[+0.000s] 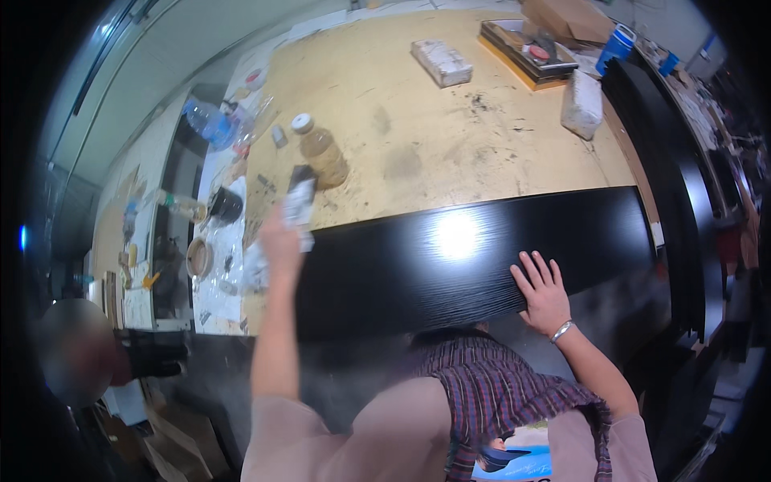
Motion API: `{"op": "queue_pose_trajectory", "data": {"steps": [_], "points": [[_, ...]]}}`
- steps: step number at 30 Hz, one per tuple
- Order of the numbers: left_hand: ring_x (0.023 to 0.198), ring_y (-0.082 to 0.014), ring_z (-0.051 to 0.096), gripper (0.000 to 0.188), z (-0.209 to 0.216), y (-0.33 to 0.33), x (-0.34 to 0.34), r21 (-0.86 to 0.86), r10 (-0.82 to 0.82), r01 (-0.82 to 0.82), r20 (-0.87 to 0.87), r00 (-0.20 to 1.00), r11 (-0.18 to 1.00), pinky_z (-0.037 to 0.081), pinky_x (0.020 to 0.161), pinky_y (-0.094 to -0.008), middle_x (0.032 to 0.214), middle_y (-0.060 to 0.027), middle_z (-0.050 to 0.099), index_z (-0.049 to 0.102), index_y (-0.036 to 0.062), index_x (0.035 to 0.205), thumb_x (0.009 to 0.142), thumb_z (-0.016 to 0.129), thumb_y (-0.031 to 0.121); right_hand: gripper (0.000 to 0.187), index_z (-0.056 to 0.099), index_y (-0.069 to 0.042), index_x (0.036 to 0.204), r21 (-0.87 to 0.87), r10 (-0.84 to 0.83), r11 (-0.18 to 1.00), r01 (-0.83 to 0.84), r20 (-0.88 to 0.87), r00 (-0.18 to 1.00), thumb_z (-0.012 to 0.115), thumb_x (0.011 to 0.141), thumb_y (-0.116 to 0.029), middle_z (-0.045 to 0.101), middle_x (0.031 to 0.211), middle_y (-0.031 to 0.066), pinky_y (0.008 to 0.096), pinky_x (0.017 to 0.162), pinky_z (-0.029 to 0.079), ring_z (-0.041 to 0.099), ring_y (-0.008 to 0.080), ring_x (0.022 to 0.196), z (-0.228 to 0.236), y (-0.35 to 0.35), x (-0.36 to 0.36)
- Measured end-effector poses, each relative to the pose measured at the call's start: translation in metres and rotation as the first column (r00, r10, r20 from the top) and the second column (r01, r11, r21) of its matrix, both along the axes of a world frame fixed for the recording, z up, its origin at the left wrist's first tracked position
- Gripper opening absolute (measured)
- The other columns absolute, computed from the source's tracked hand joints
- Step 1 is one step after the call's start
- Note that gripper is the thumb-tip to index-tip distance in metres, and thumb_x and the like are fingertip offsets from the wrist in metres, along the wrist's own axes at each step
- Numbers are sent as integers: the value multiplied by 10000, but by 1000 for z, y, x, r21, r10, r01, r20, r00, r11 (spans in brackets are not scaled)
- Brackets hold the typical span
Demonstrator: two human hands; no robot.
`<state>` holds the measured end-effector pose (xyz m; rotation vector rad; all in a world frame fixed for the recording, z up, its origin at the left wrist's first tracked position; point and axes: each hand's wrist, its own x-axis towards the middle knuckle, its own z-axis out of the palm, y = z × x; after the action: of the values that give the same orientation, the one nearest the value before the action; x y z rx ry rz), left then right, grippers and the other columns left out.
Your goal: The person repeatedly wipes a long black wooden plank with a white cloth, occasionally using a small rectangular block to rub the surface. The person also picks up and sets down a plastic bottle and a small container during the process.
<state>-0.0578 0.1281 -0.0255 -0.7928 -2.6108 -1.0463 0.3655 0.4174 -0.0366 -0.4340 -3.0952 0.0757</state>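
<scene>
A long glossy black board [385, 265] with fine grain lies along the near edge of the worktable, a bright light reflected on it. My right hand [544, 296] rests flat on the board's near right part, fingers spread. By the board's left end, my left hand [281, 245] is closed on a crumpled white rag [299, 205], slightly blurred by motion. Just beyond the rag sits a small dark piece [303, 173]. Close behind stands a bottle of brownish liquid [323, 157] with a white cap.
The yellowish tabletop [361, 88] bears white-wrapped blocks [442, 63] and a framed tray [530, 52]. Leftward are a plastic bottle [207, 122], a black cup [226, 206] and a tape roll [199, 257]. Black panels [662, 169] stand at right. Another person [80, 353] is at far left.
</scene>
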Motion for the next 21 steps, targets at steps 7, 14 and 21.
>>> {"op": "queue_pose_trajectory", "data": {"steps": [7,14,21], "points": [[1395,-343,446,554,-34,24,89,-278,-431,394,-82,899,876,316,1170,-523,1438,-106,553,603,168,1323,784,715,105,850,470,-125,1491,16,6,1000,-6,13,1000,758,696,-215,351,1615,156,588,1205,237,296,371,1502,-6,0,1],[1119,-405,611,510,-23,-191,51,-159,552,-565,-125,825,809,471,995,-474,1215,-207,641,599,5,1302,794,589,-33,949,433,-123,1521,36,34,999,-33,-28,999,806,651,-194,318,1635,159,595,1213,222,263,364,1524,-18,0,5],[1050,-363,634,454,-23,-8,229,-216,-357,312,-220,908,925,482,952,-471,1129,-165,690,663,33,1190,737,665,11,1007,420,-120,1527,27,57,998,-57,-21,998,851,620,-194,310,1636,163,595,1208,224,253,369,1527,-21,5,10]]}}
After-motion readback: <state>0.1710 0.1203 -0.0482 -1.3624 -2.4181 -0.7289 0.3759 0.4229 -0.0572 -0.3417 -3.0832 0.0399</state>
